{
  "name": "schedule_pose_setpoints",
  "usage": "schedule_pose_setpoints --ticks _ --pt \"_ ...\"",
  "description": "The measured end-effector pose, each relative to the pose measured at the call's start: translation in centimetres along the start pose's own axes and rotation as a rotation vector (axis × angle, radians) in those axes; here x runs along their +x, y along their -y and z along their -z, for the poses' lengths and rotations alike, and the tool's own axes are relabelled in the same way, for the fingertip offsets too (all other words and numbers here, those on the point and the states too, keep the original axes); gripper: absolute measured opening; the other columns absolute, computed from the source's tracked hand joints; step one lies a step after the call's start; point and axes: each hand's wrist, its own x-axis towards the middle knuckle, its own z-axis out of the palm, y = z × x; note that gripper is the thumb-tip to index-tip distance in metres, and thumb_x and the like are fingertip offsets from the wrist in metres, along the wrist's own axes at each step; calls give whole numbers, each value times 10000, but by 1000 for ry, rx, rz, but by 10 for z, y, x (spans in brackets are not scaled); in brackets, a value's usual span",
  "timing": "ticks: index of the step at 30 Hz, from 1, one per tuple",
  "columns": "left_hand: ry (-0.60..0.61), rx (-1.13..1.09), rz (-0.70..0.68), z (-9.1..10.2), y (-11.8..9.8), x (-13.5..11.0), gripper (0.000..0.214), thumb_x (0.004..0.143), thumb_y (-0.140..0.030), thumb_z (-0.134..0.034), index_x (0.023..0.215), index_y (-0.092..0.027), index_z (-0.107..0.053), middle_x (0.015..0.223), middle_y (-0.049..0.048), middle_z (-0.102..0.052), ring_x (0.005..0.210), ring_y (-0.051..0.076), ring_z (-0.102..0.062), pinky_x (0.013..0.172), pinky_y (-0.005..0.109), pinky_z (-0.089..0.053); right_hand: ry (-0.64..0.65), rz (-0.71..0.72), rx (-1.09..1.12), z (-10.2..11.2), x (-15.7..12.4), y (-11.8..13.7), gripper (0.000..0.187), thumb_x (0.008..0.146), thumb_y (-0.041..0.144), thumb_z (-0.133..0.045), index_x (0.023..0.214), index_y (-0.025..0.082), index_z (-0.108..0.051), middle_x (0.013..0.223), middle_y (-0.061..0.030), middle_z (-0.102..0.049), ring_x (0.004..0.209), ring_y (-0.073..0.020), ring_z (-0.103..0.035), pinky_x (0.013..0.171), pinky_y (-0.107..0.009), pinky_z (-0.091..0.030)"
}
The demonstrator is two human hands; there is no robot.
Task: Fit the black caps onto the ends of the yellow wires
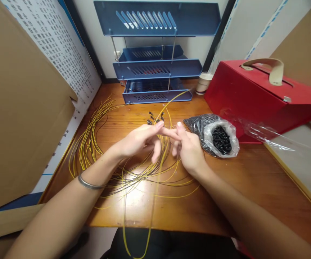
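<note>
My left hand is over the middle of the table, its thumb and index finger closed around a yellow wire. This wire sticks up past the fingers and hangs in a long loop over the table's front edge. My right hand meets the left fingertips in a pinch; what lies between its fingers is hidden. Below both hands spreads a loose bundle of yellow and black wires. Several wire ends with black caps lie just beyond the left hand. To the right, a plastic bag holds many small black caps.
A blue three-tier tray rack stands at the back. Beside it are a paper cup and a large red box with a beige handle. Cardboard borders the left side. Clear plastic film trails from the red box's front.
</note>
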Motion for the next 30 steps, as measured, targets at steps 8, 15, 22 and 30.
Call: schedule_pose_setpoints --ticks 8,15,22,30 --pt "-688 1080 394 52 12 -8 527 997 -459 -300 976 -176 -744 922 118 -759 940 288 -694 854 371 -502 -164 81 -419 35 18 5 160 808 290 -649 810 167 -753 716 -59 -742 632 -206 -676 694 -345 -521" --pt "-596 1303 931 88 7 -32 529 928 -411 -347 1059 -131 -776 1192 210 -730 1120 416 -673 906 480 -528 35 -19 -997 54 14 14 170 799 223 -596 753 208 -759 733 -72 -744 703 -233 -671 672 -339 -427" --pt "-463 1277 1094 104 4 -44 523 821 -664 -497 780 -228 -782 1066 130 -780 992 378 -707 849 461 -550 355 -125 -1179 68 12 20 78 812 224 -577 749 232 -624 785 -36 -715 681 -209 -628 578 -314 -337" --pt "-583 1476 663 72 13 -27 616 898 -680 -436 1215 -206 -670 1114 190 -753 978 400 -705 781 514 -555 257 -118 -1176 60 14 16 194 938 407 -556 952 222 -614 893 -88 -738 817 -280 -692 662 -341 -398"
